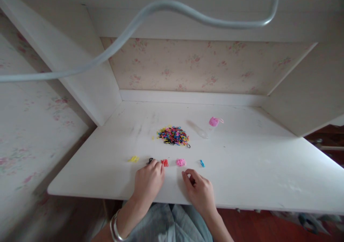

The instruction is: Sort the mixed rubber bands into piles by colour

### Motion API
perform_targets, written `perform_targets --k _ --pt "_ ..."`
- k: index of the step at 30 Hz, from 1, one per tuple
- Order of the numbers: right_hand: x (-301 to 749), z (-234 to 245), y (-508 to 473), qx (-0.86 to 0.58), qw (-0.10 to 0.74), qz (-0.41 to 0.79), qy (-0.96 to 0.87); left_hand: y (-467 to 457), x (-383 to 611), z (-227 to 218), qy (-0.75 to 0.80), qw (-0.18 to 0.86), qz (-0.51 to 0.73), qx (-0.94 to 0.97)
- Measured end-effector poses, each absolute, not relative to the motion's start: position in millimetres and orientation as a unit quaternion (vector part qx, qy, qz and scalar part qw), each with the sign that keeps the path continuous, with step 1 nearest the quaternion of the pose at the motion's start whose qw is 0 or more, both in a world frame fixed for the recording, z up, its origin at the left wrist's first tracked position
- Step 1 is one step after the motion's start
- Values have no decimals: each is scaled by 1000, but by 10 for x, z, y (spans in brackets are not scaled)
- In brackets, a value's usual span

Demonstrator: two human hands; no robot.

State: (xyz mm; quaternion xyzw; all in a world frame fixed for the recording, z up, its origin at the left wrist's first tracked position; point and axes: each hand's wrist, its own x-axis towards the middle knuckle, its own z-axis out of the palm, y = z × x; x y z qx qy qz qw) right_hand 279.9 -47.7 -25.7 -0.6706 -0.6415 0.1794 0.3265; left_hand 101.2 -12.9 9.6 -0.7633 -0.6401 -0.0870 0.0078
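Early stage, I'd say: five small one-colour groups (165,162) lower centre, big mixed pile (173,135) mid-frame remaining. Left hand (150,177) at black bands (149,160), right hand (201,190) near pink bands (181,162); can't tell whether either grip is pinching anything.

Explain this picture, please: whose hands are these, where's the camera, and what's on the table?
No robot here: these are a person's bare left hand and right hand, seen by a camera worn on the head, looking down. The white desk bears a heap of mixed-colour loops, like rubber bands, and a pink object. Nearer the person, left to right, lie yellow loops, black loops, red loops, pink loops and a blue clump. The left hand is at the black loops, near the red; the right is short of the pink. Whether either grip holds a loop, I can't tell.
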Motion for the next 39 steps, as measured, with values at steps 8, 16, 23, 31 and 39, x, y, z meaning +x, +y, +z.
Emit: perform_targets --k 8,16,23,31,39 --pt "2798 -244 -480 -670 326 184 -641 -139 990 122 -641 -14 -74 -764" --pt "2798 -253 -477 -664 327 178 -648 -74 954 127 -637 -26 -40 -770" --pt "2789 -243 -471 -667 334 171 -643 -65 975 133 -629 -43 -55 -775" --pt "2835 -119 -447 -664 331 222 -632 -147 710 167 -669 -4 -115 -734" --pt "3131 234 191 -741 150 85 -649 -213 -68 -10 -704 30 -264 -659"
